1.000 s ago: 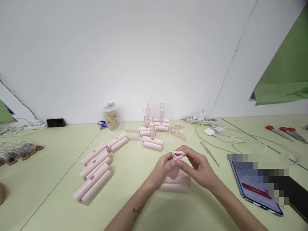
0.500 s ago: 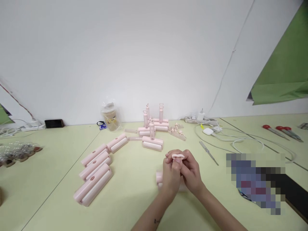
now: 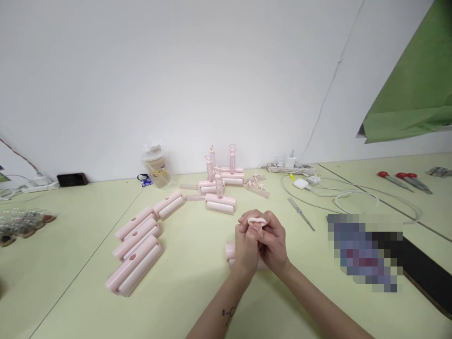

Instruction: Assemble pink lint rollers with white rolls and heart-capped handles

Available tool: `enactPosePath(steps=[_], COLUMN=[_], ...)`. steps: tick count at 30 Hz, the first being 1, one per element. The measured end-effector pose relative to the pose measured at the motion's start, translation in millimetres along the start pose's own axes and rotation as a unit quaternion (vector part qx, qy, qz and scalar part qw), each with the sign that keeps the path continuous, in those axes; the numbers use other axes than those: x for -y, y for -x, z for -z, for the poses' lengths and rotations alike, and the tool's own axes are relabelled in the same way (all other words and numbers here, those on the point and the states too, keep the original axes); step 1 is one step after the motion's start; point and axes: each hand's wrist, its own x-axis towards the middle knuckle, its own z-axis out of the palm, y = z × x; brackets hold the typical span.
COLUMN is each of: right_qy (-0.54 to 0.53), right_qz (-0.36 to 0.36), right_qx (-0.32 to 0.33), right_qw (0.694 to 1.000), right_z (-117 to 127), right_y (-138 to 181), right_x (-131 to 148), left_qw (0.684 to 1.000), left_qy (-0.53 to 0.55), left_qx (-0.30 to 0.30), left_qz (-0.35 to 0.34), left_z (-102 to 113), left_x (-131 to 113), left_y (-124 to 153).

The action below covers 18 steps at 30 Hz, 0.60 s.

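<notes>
My left hand (image 3: 246,245) and my right hand (image 3: 277,240) are clasped together, fingers wrapped round a pink loop-topped piece (image 3: 257,221). Its small ring shows above my thumbs; the rest is hidden in my hands. Below them a pink roller with a white roll (image 3: 230,250) lies on the table, mostly covered by my wrists. Further back, several similar rollers (image 3: 220,201) carry upright clear pink handles (image 3: 219,185) topped with loops. Small loose pink loop caps (image 3: 262,187) and clear tubes (image 3: 257,190) lie to the right of those.
More pink rollers (image 3: 136,266) lie in a row on the left. A bagged drink cup (image 3: 157,169) stands by the wall. On the right are a screwdriver (image 3: 301,214), white cables (image 3: 339,200), a blurred patch (image 3: 363,256), a black object (image 3: 423,268) and red-ended tools (image 3: 406,179).
The view has shifted slightly, so everything sits a little higher and to the left. Both hands remain clasped round the pink piece, whose loop looks turned slightly.
</notes>
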Motion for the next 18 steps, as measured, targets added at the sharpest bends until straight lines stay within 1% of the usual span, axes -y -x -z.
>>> enactPosePath(steps=[6,10,13,18], right_qy=[0.008,0.013,0.024,0.063], right_qz=[0.015,-0.029,-0.082,-0.161], right_qx=[-0.001,0.012,0.054,0.161], right_qw=[1.000,0.999,0.995,0.972], right_z=[-2,2,9,18], right_y=[1,0,-3,-21], right_x=[0,-4,-1,13], left_qw=[1.000,0.999,0.997,0.996], left_qy=[0.015,0.042,0.067,0.076], left_qx=[-0.008,0.002,0.019,0.034], left_qz=[-0.024,-0.025,-0.021,-0.023], left_z=[1,2,4,6], left_x=[-1,5,10,14], left_y=[3,-2,-5,-7])
